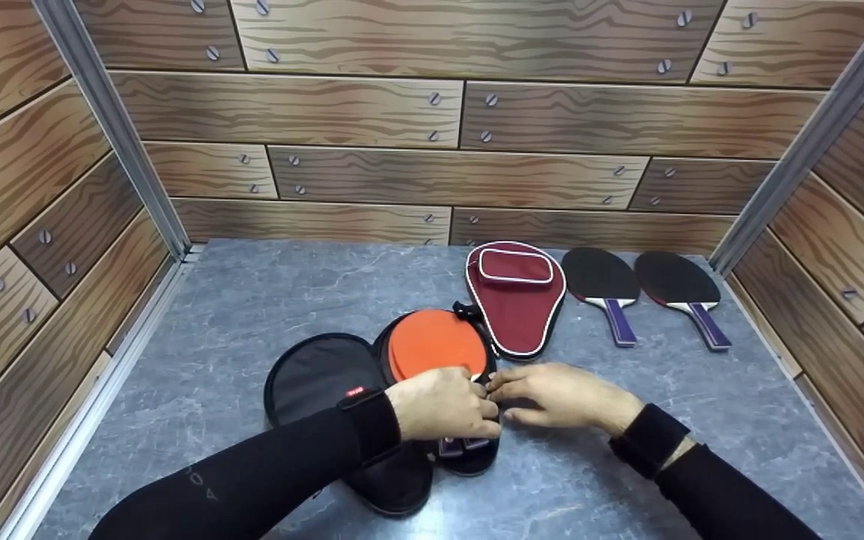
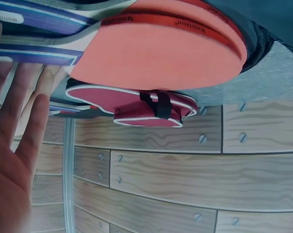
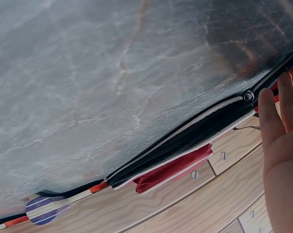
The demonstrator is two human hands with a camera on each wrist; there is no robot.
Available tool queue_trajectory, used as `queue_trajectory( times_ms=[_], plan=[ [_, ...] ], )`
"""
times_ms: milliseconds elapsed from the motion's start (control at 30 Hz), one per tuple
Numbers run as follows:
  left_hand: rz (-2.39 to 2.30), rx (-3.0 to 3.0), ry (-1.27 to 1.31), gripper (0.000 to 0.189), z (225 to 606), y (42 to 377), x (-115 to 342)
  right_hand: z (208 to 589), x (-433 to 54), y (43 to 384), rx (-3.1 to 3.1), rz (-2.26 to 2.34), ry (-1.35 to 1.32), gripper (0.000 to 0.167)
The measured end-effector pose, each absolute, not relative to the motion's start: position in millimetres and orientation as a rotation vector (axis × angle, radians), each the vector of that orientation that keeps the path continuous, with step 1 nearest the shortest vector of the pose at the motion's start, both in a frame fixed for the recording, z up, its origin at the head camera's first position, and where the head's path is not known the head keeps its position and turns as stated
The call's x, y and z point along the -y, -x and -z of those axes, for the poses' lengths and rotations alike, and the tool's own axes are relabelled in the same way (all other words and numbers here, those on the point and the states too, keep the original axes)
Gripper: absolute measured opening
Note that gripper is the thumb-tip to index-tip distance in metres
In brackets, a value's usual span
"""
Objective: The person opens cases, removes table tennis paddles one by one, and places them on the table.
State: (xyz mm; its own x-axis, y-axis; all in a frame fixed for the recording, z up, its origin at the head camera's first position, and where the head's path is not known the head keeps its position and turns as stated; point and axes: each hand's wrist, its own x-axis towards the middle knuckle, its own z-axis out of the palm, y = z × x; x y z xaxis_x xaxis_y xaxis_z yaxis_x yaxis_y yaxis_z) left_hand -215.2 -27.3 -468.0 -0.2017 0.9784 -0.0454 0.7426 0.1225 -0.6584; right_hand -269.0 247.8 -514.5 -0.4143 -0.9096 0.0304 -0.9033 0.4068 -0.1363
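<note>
Two table tennis paddles (image 1: 439,341) with orange rubber faces and purple handles lie stacked in one half of an unzipped black paddle case (image 1: 319,367). Over the handle end, my left hand (image 1: 447,405) touches the paddles. The left wrist view shows its fingers (image 2: 34,126) fairly straight against a purple handle (image 2: 44,19). My right hand (image 1: 563,394) rests at the case's right edge, thumb apart from the other fingers. In the right wrist view its fingertips (image 3: 266,99) touch the case rim. Part of the handles is hidden under my left hand.
A maroon paddle case (image 1: 518,307) with white piping lies behind the black one. To its right are a black-faced paddle (image 1: 603,274) and another black-faced paddle (image 1: 676,277), both with purple handles. Wood-patterned walls (image 1: 364,112) enclose the grey marbled table (image 1: 214,322).
</note>
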Motion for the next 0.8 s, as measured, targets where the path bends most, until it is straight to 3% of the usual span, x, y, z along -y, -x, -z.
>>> queue_trajectory(
  times_ms=[433, 800],
  plan=[
    [-0.709, 1.939, 1.697, 0.014, 455.9, 217.9, 42.1, 514.4, -249.8, 268.5, -2.601, 0.21, 1.652, 0.032],
    [-0.693, 2.002, 1.732, 0.031, 470.8, 206.7, 38.2, 517.2, -250.6, 268.2, -2.606, 0.213, 1.628, 0.037]
  ],
)
